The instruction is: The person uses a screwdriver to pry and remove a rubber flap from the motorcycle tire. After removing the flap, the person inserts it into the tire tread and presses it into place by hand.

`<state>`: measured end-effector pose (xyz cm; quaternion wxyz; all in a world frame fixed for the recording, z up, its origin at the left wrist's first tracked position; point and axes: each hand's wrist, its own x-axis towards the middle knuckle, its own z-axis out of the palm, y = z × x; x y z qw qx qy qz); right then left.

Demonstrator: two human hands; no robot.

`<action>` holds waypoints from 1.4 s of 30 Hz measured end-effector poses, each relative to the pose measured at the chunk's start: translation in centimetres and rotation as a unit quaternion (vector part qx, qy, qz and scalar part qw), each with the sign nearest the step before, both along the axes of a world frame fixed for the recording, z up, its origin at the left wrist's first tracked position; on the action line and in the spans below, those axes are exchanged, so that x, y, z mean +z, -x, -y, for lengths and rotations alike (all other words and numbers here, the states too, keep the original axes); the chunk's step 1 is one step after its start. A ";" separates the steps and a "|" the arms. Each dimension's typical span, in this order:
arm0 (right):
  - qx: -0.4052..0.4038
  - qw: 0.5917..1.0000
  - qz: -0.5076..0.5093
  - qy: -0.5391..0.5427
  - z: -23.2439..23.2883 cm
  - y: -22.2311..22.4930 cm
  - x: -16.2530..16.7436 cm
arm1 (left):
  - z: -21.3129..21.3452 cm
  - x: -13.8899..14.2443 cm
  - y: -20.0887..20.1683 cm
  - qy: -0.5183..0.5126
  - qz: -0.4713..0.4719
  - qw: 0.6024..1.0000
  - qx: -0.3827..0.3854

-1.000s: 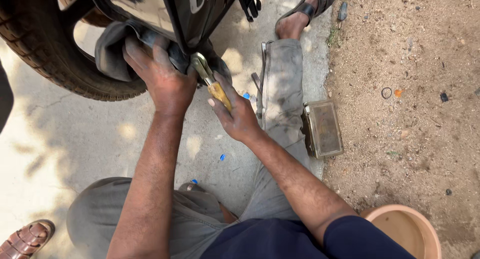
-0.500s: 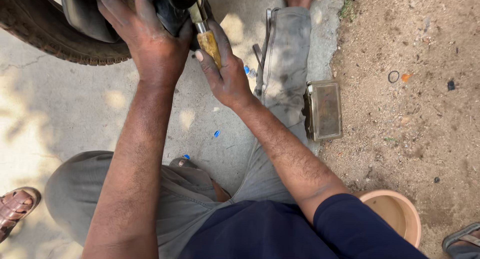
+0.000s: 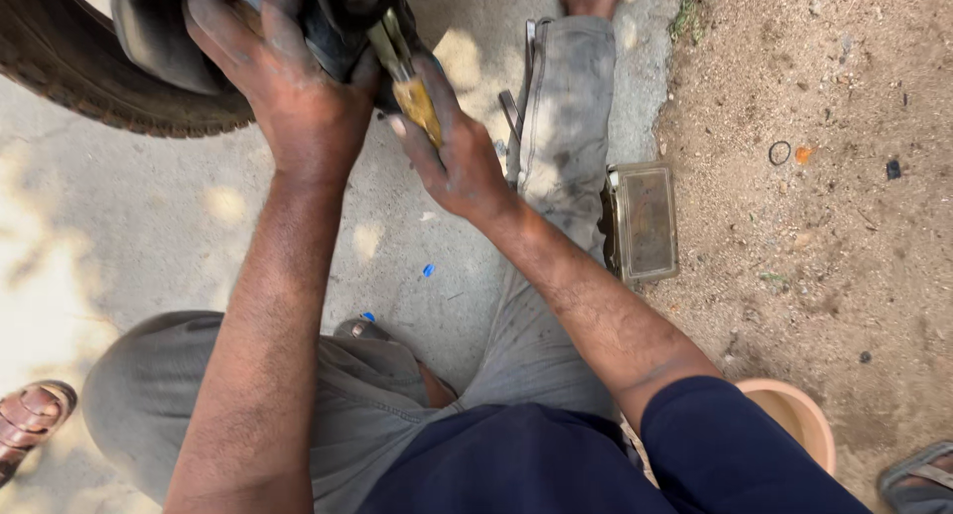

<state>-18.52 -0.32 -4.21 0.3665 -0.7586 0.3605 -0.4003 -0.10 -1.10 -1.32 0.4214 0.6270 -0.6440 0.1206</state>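
Note:
My left hand (image 3: 288, 87) presses a dark grey cloth (image 3: 164, 38) against the black underside of a vehicle at the top of the view, beside a black tyre (image 3: 89, 82). My right hand (image 3: 457, 152) grips the amber handle of a screwdriver (image 3: 417, 102), whose metal shaft runs up and left into the black part next to my left hand. The tip of the tool is hidden behind the part.
I sit on a concrete floor (image 3: 119, 236) with my right leg (image 3: 566, 107) stretched forward. A small clear plastic box (image 3: 643, 221) lies beside that leg at the edge of bare dirt. A terracotta bowl (image 3: 794, 415) stands at lower right. A sandalled foot (image 3: 30, 425) shows at lower left.
The view has shifted closer to my hands, so the vehicle and tyre slide toward the top edge. Both hands keep their holds on the cloth and the screwdriver.

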 end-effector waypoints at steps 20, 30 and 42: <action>0.017 0.999 -0.024 0.016 0.3 1.3 -1.6 | 0.5 -0.7 -0.2 -0.014 -0.002 1.000 0.001; 0.015 0.998 0.003 0.058 -0.1 0.8 -1.3 | 0.8 -2.0 -0.5 0.007 0.021 1.000 0.021; 0.005 0.995 -0.020 -0.099 -0.4 0.4 -0.6 | 0.5 -0.2 0.3 0.008 0.013 1.000 0.013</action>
